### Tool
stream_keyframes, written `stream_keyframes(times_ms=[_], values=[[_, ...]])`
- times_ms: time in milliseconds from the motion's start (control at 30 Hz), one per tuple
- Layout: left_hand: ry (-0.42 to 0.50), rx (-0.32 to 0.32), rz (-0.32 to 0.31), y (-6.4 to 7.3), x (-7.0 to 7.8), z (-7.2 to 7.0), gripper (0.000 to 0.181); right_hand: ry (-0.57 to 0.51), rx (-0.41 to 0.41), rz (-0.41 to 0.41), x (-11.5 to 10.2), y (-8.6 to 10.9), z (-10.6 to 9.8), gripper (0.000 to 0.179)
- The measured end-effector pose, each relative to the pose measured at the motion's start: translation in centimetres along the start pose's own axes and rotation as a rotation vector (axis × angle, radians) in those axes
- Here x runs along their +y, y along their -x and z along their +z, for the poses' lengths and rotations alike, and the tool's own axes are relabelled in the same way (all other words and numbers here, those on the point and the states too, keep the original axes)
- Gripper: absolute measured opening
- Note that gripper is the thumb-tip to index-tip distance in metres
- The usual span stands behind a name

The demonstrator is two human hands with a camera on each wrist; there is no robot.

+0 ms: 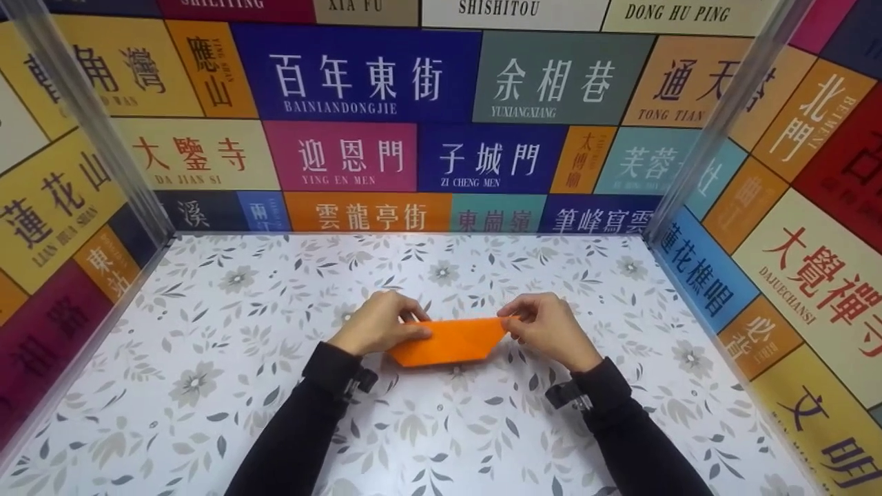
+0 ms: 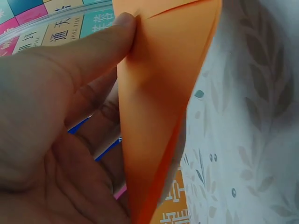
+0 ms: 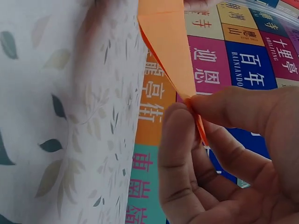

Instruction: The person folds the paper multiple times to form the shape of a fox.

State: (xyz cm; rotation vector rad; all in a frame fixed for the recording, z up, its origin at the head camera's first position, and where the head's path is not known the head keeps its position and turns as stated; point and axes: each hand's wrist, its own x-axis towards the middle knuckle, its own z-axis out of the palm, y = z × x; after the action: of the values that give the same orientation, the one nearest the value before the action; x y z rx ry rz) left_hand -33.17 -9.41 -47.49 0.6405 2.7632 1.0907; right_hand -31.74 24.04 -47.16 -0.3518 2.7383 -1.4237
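Observation:
A folded sheet of orange paper [image 1: 451, 342], boat-like in outline with slanted ends, is held between both hands above the table. My left hand [image 1: 386, 322] grips its left end, thumb on the near face and the other fingers behind. In the left wrist view the paper [image 2: 154, 88] shows layered folds, and the left thumb [image 2: 105, 44] presses near its upper edge. My right hand [image 1: 549, 327] pinches the pointed right corner. Seen from the right wrist, thumb and forefinger of the right hand [image 3: 229, 154] squeeze the narrow tip of the paper [image 3: 170, 51].
Beneath the hands lies a white tabletop [image 1: 275, 413] printed with grey flowers and leaves. Panels of colourful Chinese signs [image 1: 358, 83] enclose it at the back and both sides. Clear corner posts [image 1: 723, 117] stand where the panels meet. Each wrist wears a dark strap.

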Motion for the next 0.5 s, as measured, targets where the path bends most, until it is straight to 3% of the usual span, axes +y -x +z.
stream_keyframes(times_ms=[233, 500], values=[[-0.022, 0.01, -0.064, 0.0, -0.9, 0.4, 0.013, 0.061, -0.08, 0.054, 1.0, -0.1, 0.4, 0.01], [-0.057, 0.025, -0.12, 0.2, -1.2, 0.4, 0.008, 0.105, -0.082, 0.068, 1.5, -0.2, 0.7, 0.009]])
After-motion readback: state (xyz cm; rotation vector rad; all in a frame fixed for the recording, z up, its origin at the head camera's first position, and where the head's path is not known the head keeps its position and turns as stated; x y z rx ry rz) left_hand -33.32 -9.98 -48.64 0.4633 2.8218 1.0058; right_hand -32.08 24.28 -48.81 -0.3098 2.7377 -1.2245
